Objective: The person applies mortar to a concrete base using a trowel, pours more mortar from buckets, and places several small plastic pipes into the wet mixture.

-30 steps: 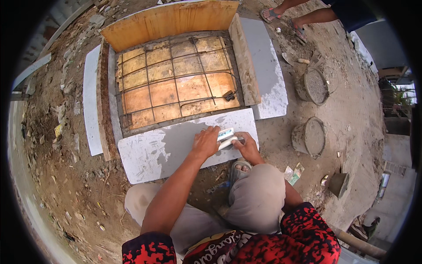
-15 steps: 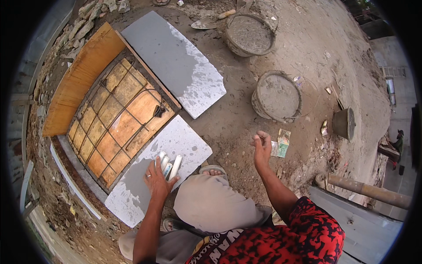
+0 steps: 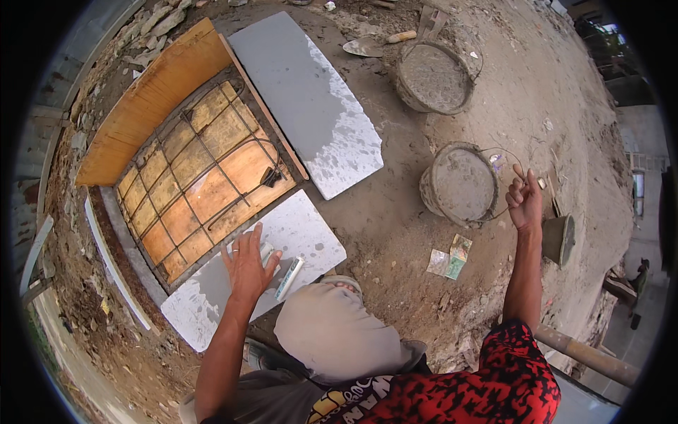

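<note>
On slab (image 3: pixel 212 311), L hand (image 3: pixel 247 265), tube (image 3: pixel 289 277)

Wire grid (image 3: pixel 201 184) lies inside a board-sided form (image 3: pixel 152 99), with one flat slab (image 3: pixel 307 106) along its right side and another slab (image 3: pixel 304 237) along its near edge. Left hand (image 3: pixel 247 268) rests on the near slab, small tool (image 3: pixel 289 277) just right of it. Two filled buckets (image 3: pixel 459 184) (image 3: pixel 434 78) stand right of the slabs; right hand (image 3: pixel 524 201) is at the nearer bucket's right rim, paper scraps (image 3: pixel 450 260) on the ground before it.
</note>
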A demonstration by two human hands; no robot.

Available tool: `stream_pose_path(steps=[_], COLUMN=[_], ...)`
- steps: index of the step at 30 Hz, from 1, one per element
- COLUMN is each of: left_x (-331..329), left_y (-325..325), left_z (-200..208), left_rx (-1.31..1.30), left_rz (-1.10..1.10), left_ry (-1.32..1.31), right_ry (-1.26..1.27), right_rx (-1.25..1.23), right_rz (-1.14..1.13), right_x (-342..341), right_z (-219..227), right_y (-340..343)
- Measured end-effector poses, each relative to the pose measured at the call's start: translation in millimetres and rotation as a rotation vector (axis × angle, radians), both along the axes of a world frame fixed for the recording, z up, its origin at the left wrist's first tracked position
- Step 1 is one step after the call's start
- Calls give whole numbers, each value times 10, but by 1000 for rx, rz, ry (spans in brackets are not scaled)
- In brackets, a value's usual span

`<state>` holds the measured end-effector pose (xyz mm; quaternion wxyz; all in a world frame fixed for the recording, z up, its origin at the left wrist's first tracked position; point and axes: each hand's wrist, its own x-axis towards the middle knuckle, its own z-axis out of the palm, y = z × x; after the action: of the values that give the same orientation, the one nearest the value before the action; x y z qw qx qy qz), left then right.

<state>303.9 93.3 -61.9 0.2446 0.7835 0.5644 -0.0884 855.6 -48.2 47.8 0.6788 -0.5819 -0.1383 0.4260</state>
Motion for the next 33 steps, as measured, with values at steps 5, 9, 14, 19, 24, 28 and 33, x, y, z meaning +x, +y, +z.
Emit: stream_pose_path(steps=[5,9,14,19,24,28,33], left_x=[-431,-1060,-1398,-1662,-1955,-2708,-3938], left_y=[-192,-768,-1253,-1459,-1296,-1140,-1052], left_z=[230,238,-24,-274,215,1046,859], left_rx=[-40,-390,-642,-1061,-1398,-1404,-767], left_rz=[73,246,377,802,795,405,521], left_ry=[-675,-921,-1178,-1492,-1811,-2378,-2530], right_ry=[-105,-257,-376,-294,-141,4,-23], right_rx=[-314,-357,-217,147,388,439,295], right_rz=[-31,3,118,347,661,850,881], right_x=[-1176,-1987,-3192,-4357,-5452,-6288,-7432], right_z=[400,542,1307,2280,2933,2997,2377], right_y=[249,-124,-375,-561,-491,46,759])
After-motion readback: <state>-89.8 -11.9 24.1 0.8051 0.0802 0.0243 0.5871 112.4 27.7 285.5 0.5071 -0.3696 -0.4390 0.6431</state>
